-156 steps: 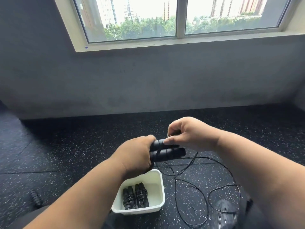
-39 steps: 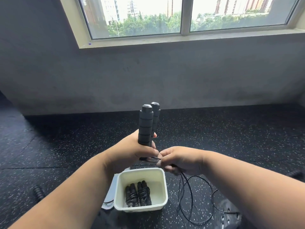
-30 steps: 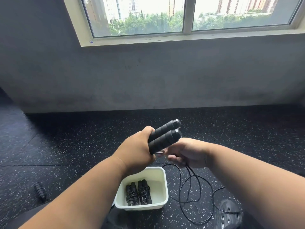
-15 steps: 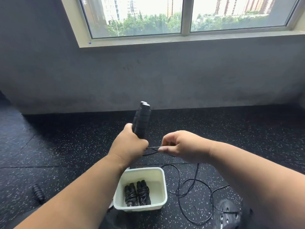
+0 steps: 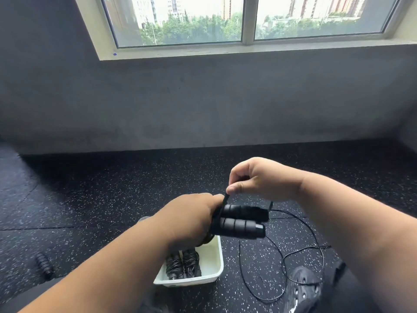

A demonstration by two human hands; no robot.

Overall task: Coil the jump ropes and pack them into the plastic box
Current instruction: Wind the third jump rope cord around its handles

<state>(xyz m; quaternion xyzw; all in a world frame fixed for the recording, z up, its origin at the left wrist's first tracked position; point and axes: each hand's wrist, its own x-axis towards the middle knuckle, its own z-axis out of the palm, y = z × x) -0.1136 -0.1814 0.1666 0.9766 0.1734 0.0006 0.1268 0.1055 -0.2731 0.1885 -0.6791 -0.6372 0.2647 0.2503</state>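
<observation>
We have the jump rope's two foam handles (image 5: 239, 220) gripped side by side in our left hand (image 5: 191, 220) above the white plastic box (image 5: 216, 263), our right hand (image 5: 259, 179) pinching its cord (image 5: 225, 199), one coiled rope (image 5: 181, 265) packed, much cord loose on the floor (image 5: 112, 188).

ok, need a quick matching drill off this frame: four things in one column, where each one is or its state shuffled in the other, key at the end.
Things:
1. handle pair
2. cord
3. wrapped ropes
4. lone handle

Places or states:
A. lying on the floor at far left
B. packed in the plastic box
C. gripped by the left hand
D. pinched by the right hand

Pairs: 1-C, 2-D, 3-B, 4-A
</observation>
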